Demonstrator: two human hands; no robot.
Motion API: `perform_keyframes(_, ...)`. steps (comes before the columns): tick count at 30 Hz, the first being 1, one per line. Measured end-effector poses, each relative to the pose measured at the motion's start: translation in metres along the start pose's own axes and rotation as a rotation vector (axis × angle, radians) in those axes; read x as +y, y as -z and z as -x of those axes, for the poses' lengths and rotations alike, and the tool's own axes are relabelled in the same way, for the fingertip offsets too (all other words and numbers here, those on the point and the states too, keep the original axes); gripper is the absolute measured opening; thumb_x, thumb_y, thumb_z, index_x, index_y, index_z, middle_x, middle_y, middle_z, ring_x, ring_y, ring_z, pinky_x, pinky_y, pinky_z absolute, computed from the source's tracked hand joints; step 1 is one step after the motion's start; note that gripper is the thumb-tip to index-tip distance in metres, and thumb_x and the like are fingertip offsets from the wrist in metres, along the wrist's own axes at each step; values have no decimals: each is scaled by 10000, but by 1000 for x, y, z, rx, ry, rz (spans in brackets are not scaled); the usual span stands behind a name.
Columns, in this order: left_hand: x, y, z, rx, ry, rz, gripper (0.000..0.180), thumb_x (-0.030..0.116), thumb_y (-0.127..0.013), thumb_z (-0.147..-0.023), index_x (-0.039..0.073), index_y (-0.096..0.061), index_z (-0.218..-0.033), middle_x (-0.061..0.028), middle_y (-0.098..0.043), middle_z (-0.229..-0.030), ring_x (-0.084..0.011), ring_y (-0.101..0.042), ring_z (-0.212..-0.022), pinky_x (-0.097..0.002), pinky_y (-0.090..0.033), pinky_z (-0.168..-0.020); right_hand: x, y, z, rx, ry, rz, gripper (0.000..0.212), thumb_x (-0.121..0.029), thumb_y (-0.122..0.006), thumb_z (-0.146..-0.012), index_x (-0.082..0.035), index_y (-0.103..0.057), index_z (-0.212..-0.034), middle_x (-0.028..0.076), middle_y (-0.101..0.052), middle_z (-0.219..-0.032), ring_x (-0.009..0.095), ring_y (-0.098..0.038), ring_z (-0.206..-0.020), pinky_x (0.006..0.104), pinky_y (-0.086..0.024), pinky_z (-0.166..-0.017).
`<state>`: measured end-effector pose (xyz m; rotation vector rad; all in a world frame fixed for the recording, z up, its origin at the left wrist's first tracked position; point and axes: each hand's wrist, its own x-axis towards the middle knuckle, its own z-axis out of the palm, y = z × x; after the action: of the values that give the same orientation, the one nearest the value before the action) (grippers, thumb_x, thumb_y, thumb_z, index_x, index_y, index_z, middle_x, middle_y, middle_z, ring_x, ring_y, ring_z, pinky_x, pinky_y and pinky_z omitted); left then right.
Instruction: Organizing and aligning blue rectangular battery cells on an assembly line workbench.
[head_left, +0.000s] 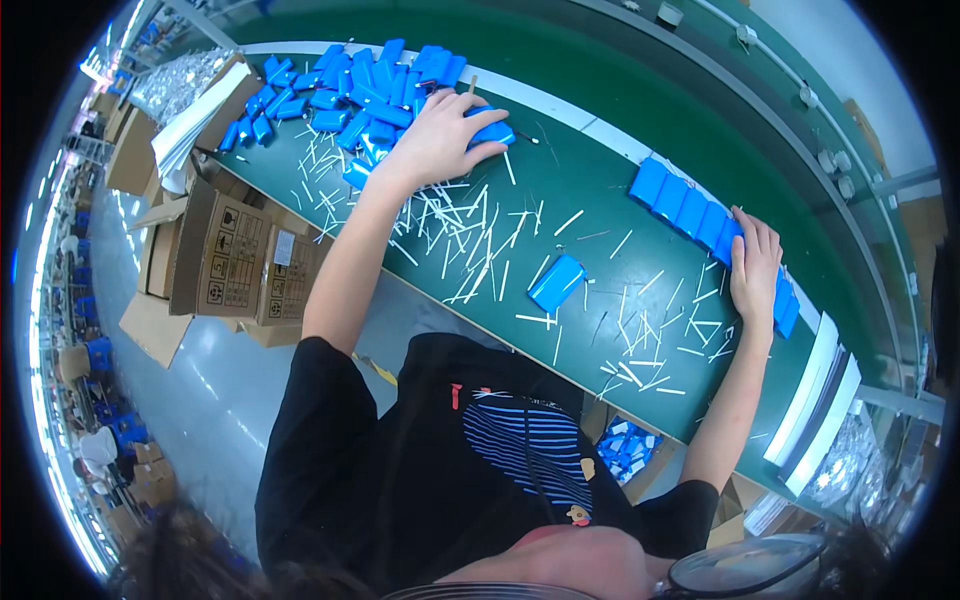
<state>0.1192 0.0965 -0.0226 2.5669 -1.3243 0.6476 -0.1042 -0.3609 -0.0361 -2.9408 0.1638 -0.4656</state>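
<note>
My left hand [440, 140] reaches to the right edge of a heap of blue-wrapped battery packs [365, 85]. Its thumb and fingers close round one blue battery pack [494, 132], which has a short lead at its end. My right hand [757, 270] lies over a row of similar packs [690, 213] set side by side along the far edge of the green bench. Its fingers curl over packs in that row, and the palm hides some of them. Between my hands a single blue battery pack [557, 284] lies flat on the bench.
Thin white strips [470, 235] litter the green bench [600, 330]. Cardboard boxes [235, 255] stand off the bench's left end. At its right end lies a white-and-dark channel piece [808, 400]. Below the bench, a box holds more blue pieces [628, 448].
</note>
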Motion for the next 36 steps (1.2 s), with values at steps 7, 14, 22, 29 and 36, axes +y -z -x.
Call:
perform_keyframes(7, 86, 17, 30, 3, 156, 220, 577, 600, -826, -881, 77, -739, -1107, -74, -598, -1142, -245, -617, -852, -341, -553, -789, 3, -3, -1, 10, 10, 39, 472, -376, -395, -1168, -128, -618, -1502, 114, -599, -1478, 328, -512, -1355, 448, -365, -1194)
perform_keyframes(14, 131, 33, 24, -304, 164, 153, 723, 757, -690, -915, 39, -704, -997, -100, -687, -923, -240, -654, -641, -347, -529, -568, -1, -1, -1, -20, 14, 56, 451, -366, -419, -1165, -128, -632, -1484, 110, -603, -1465, 319, -522, -1343, 438, -382, -1182)
perform_keyframes(22, 69, 34, 13, -66, 256, 107, 277, 332, -735, -999, 103, -725, -1155, -63, -735, -1197, -252, -692, -952, -331, -573, -808, 0, -3, -2, -3, 9, 58, 427, -348, -448, -1160, -125, -644, -1467, 106, -609, -1447, 316, -526, -1340, 433, -386, -1178)
perform_keyframes(29, 36, -7, 0, 14, 132, 56, 355, 174, -763, -955, 89, -710, -1296, -84, -664, -1344, -279, -605, -1185, -376, -525, -1018, -4, -1, -2, 4, 19, 68, 420, -344, -459, -1156, -131, -644, -1467, 103, -609, -1441, 313, -532, -1333, 432, -391, -1173)
perform_keyframes(36, 65, 35, 26, -74, 60, 244, 403, 121, -724, -984, 79, -683, -1382, -112, -642, -1372, -301, -599, -1185, -398, -524, -1025, -3, 1, 1, -22, 3, 57, 427, -365, -454, -1160, -141, -646, -1469, 101, -608, -1441, 315, -534, -1331, 434, -398, -1169)
